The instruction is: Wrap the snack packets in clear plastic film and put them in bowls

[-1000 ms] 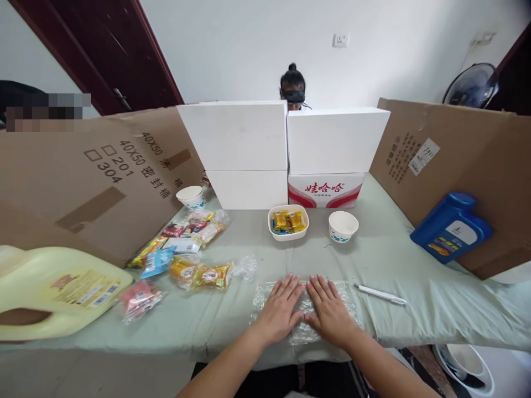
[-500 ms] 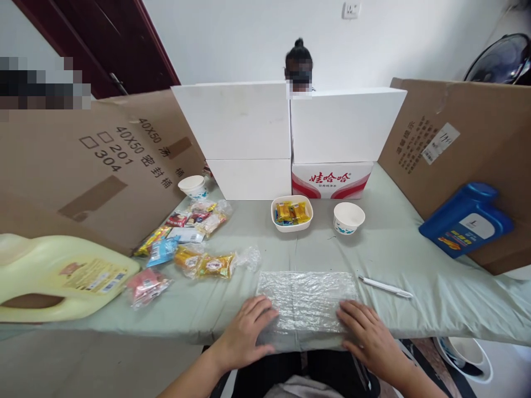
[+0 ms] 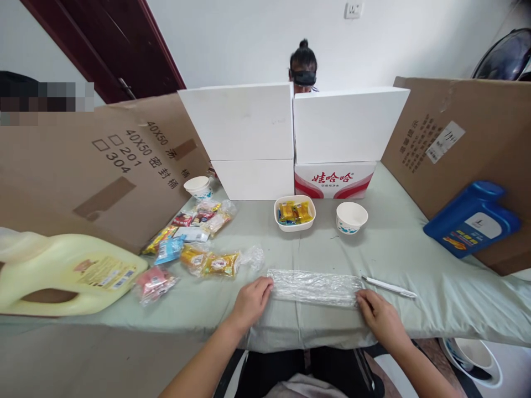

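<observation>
A clear crinkled plastic sheet [image 3: 314, 287] lies folded into a narrow strip near the table's front edge. My left hand [image 3: 250, 302] pinches its left end and my right hand [image 3: 376, 316] pinches its right end. A white pen [image 3: 389, 287] lies just right of the strip. Behind it stand a white bowl of wrapped candies [image 3: 294, 212] and an empty paper cup [image 3: 351, 217].
Several snack packets [image 3: 194, 243] lie scattered at the left by a yellow jug [image 3: 70, 273] and another paper cup [image 3: 199, 187]. A blue jug [image 3: 473, 218] leans at the right. Cardboard walls and white boxes [image 3: 290, 138] fence the green-covered table [image 3: 415, 254]. A person sits behind the boxes.
My hands were flat on the spread sheet, then slid to its near corners. They have now folded the near edge away from me, so the sheet is a narrow strip.
</observation>
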Demonstrator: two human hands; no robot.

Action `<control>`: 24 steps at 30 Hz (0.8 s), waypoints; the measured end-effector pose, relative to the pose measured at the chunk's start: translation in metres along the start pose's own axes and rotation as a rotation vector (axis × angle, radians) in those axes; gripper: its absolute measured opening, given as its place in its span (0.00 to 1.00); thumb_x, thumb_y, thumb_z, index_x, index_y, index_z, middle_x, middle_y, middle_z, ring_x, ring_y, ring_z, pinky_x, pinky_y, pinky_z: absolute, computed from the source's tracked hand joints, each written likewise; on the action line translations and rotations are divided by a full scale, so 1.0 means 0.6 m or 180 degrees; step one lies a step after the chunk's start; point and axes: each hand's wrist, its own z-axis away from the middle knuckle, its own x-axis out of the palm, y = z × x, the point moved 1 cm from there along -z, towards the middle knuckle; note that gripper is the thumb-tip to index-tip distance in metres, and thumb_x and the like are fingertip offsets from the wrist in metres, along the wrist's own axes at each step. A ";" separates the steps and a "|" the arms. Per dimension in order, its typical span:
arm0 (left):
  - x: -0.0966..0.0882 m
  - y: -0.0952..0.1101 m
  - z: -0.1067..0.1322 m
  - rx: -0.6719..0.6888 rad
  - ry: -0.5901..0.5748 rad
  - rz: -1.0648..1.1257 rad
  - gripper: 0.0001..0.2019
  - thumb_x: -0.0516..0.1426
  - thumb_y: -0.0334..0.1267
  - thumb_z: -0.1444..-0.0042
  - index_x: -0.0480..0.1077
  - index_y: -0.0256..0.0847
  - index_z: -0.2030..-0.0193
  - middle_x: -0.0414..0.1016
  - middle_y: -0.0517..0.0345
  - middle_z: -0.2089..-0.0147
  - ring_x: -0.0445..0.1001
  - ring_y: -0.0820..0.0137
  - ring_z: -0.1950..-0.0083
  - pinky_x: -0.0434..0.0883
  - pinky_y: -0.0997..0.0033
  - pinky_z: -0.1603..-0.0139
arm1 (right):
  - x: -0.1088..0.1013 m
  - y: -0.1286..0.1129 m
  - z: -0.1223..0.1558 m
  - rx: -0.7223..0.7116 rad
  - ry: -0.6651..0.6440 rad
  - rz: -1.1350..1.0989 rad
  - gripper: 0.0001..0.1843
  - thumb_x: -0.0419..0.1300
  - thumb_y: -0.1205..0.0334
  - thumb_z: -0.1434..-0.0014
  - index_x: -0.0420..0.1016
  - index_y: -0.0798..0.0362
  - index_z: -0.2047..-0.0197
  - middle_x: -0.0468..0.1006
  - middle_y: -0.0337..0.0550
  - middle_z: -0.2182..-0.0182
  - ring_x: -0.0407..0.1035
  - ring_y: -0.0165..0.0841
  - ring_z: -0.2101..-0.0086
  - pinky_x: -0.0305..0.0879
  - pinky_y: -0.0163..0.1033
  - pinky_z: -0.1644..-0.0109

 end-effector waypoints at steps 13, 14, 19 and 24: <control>0.017 0.019 -0.074 -0.0556 -0.0783 -0.1330 0.12 0.45 0.33 0.34 0.69 0.38 0.55 0.78 0.48 0.63 0.78 0.61 0.64 0.69 0.67 0.65 | 0.005 -0.022 -0.060 0.0486 -0.0432 0.1211 0.15 0.42 0.58 0.31 0.68 0.51 0.59 0.80 0.45 0.65 0.76 0.39 0.66 0.58 0.38 0.69; 0.019 0.020 -0.076 -0.0566 -0.0796 -0.1366 0.12 0.45 0.32 0.34 0.70 0.37 0.56 0.78 0.48 0.64 0.78 0.61 0.64 0.69 0.67 0.65 | 0.007 -0.023 -0.062 0.0502 -0.0451 0.1258 0.15 0.42 0.58 0.31 0.68 0.51 0.59 0.80 0.45 0.66 0.76 0.39 0.66 0.57 0.38 0.70; 0.020 0.025 -0.082 -0.0622 -0.0731 -0.1451 0.11 0.47 0.33 0.35 0.70 0.37 0.57 0.77 0.48 0.66 0.77 0.59 0.66 0.69 0.64 0.66 | 0.009 -0.020 -0.065 0.0644 -0.0457 0.1334 0.13 0.45 0.57 0.32 0.67 0.51 0.57 0.79 0.44 0.67 0.75 0.38 0.69 0.58 0.38 0.70; 0.000 0.051 -0.078 -0.0428 -0.0026 -0.1372 0.10 0.49 0.35 0.36 0.71 0.37 0.56 0.74 0.47 0.58 0.74 0.57 0.56 0.70 0.59 0.56 | -0.007 -0.030 -0.064 -0.0075 0.0500 0.1287 0.15 0.48 0.55 0.33 0.70 0.55 0.53 0.76 0.50 0.59 0.72 0.40 0.62 0.64 0.43 0.58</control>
